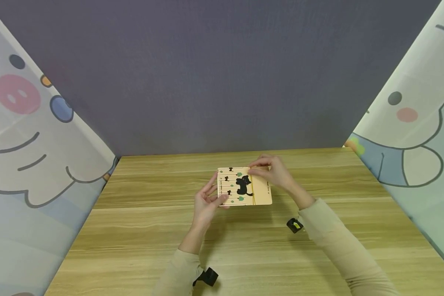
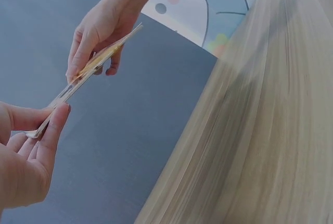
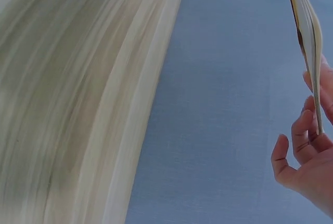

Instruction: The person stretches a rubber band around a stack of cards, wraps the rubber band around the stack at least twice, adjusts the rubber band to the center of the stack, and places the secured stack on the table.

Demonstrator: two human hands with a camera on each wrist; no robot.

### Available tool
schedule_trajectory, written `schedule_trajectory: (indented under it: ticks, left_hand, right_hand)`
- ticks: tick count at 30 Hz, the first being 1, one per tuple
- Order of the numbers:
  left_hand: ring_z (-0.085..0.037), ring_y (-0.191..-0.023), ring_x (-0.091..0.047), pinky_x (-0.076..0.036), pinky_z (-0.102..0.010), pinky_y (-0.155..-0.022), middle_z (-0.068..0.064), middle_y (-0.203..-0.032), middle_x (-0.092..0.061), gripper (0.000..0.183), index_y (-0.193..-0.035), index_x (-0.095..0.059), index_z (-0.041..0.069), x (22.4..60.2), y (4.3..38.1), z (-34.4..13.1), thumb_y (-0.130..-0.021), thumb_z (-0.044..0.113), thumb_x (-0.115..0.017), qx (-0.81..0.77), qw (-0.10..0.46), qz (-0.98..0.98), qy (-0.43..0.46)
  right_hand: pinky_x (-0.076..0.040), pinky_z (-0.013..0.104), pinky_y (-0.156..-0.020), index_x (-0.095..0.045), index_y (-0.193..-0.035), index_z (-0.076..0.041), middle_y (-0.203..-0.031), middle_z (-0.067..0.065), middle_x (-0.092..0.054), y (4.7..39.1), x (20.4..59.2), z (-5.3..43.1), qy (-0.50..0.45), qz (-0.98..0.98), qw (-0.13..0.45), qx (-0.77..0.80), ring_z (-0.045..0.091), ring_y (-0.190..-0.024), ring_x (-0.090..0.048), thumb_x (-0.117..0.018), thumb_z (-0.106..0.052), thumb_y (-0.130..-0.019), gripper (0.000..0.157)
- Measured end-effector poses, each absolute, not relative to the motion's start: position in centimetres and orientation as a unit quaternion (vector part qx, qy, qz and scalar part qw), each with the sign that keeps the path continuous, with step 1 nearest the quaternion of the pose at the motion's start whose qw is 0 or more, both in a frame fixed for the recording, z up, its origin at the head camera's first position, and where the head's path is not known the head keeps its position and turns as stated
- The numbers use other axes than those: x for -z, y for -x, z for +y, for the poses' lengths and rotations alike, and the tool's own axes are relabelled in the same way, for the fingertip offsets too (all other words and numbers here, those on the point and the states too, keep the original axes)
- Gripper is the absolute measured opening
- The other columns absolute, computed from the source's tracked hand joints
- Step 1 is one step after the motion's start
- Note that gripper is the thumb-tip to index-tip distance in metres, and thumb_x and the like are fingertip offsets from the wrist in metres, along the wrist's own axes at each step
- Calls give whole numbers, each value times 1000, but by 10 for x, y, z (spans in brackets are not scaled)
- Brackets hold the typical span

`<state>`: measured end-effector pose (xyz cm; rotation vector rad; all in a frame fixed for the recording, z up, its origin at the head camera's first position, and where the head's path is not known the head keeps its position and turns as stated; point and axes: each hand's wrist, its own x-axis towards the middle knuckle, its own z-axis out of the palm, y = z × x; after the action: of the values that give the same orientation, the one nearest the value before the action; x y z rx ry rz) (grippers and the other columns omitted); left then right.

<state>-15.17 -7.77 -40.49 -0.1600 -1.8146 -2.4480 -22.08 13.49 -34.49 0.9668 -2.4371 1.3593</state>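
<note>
A cream notebook (image 1: 231, 185) with black cats, green leaves and thin lines on its cover is held up above the table, a plain strip along its right side. My left hand (image 1: 206, 204) grips its left edge, thumb on the cover and fingers behind. A yellow elastic band (image 1: 253, 193) runs down the cover. At the top edge, my right hand (image 1: 274, 172) pinches where the band passes; whether it also grips the cover is hard to see. Edge-on in the right wrist view, the notebook's pages (image 3: 311, 31) bow slightly apart.
The wood-grain table (image 1: 140, 230) lies below both hands. A dark grey panel (image 1: 222, 82) stands behind it, with cartoon-printed sheets (image 1: 33, 135) on either side. Black wrist devices (image 1: 209, 276) sit by the sleeves.
</note>
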Motion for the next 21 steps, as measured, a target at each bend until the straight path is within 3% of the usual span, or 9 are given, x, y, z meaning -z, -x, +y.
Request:
schedule_trajectory:
  ticks: [5,12,21]
  left_hand:
    - [-26,-81,-63,-59,-34,-55,-20,-127,-44,71,-133,-41,14,404,153,-78,-72,-18,-59,804,48,-591,43]
    - [-27,-81,-63,-58,-36,-55,-21,-127,-45,70,-132,-42,14,404,153,-79,-72,-18,-59,806,48,-588,37]
    - [-29,-81,-63,-58,-39,-56,-23,-130,-40,71,-133,-41,13,404,151,-78,-72,-17,-61,805,47,-589,50]
  right_hand:
    - [-50,28,-67,-68,-94,-3,-86,4,-64,234,355,143,-306,-830,80,-459,15,-74,-54,-70,-15,-76,22]
    - [-50,30,-62,-69,-89,-11,-82,-3,-65,236,354,146,-315,-828,78,-458,13,-70,-55,-70,-20,-76,16]
    - [-53,22,-62,-68,-92,-1,-84,8,-64,231,355,135,-318,-814,55,-483,18,-73,-58,-68,-8,-77,17]
